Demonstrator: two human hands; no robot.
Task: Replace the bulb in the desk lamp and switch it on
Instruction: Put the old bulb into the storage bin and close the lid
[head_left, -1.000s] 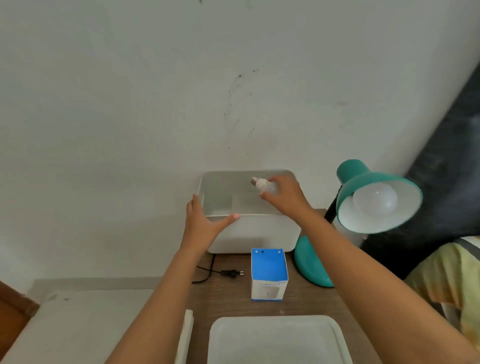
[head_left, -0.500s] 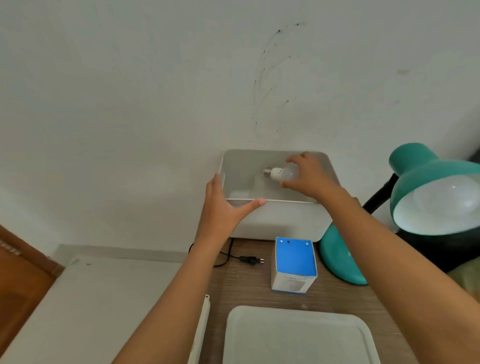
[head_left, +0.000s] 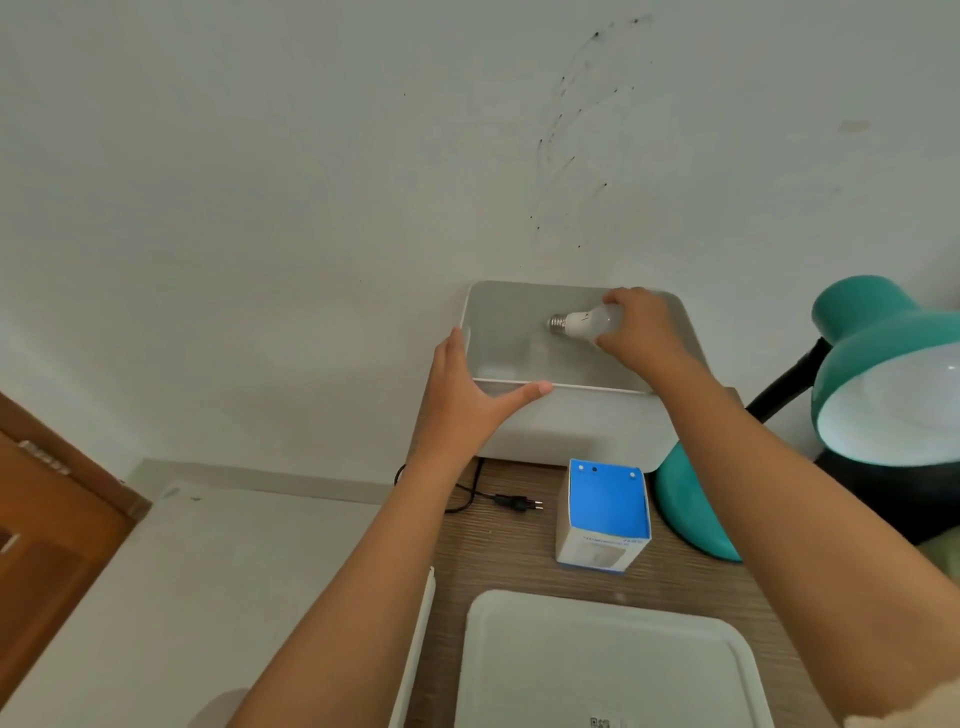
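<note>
Bulb (head_left: 584, 323) pinched in right-hand fingers (head_left: 615, 299) above bin (head_left: 571, 421).

White bulb (head_left: 587, 323) held sideways, teal desk lamp (head_left: 883, 364) holding another bulb (head_left: 914, 395)

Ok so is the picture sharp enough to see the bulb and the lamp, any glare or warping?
Head view: even soft daylight, no hard shadows; the bulb in the right hand is sharp, screw base clear. A small glare spot sits on the bulb inside the lamp shade. Wide-angle warping stretches the edges.
</note>
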